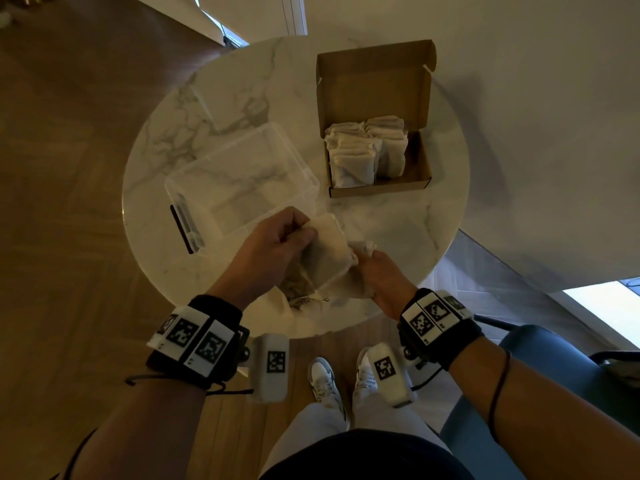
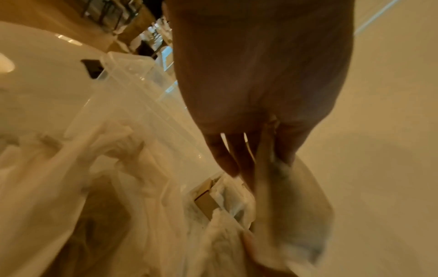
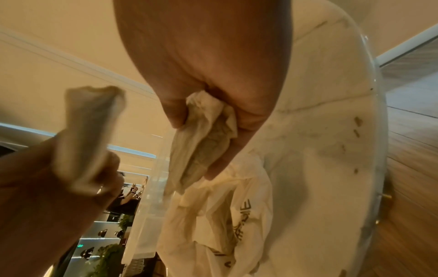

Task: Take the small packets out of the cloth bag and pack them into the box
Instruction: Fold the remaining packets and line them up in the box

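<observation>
Near the table's front edge my left hand (image 1: 298, 237) pinches a small beige packet (image 1: 327, 252) just above the mouth of the cream cloth bag (image 1: 304, 299). In the left wrist view the fingers (image 2: 239, 159) curl round the blurred packet (image 2: 289, 198). My right hand (image 1: 375, 263) grips a bunched edge of the bag (image 3: 206, 140), holding it up; the left hand's packet (image 3: 87, 138) shows at the left of that view. The open cardboard box (image 1: 420, 161) stands at the back right with several packets (image 1: 363, 150) upright in its left part.
An empty clear plastic tub (image 1: 242, 174) with a dark latch sits left of the box, its clear lid (image 1: 225, 98) lying behind it. The round marble table (image 1: 398, 230) ends close to my wrists. A blue chair (image 1: 554, 375) stands at my right.
</observation>
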